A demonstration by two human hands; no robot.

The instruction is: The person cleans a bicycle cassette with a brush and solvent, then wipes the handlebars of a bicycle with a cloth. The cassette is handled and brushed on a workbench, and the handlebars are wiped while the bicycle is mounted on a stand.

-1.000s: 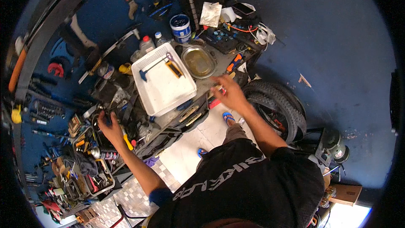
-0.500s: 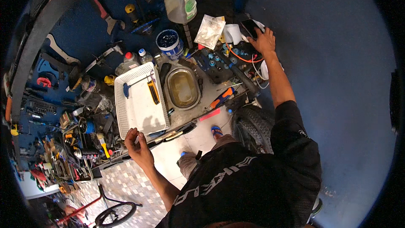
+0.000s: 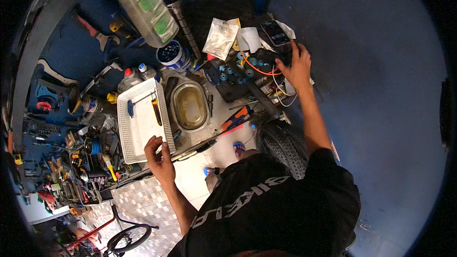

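At the near right corner of the white basket (image 3: 140, 135), we saw the left hand (image 3: 161, 158) loosely curled and empty; whether it touched, we could not tell. Well right of the basket and beyond it, the right hand (image 3: 297, 66) was spread, holding nothing, just beside a phone (image 3: 274, 33). Inside the basket lay a blue-handled tool (image 3: 131, 108) and a yellow-and-black tool (image 3: 156, 112); just right stood a metal tray (image 3: 206, 104).
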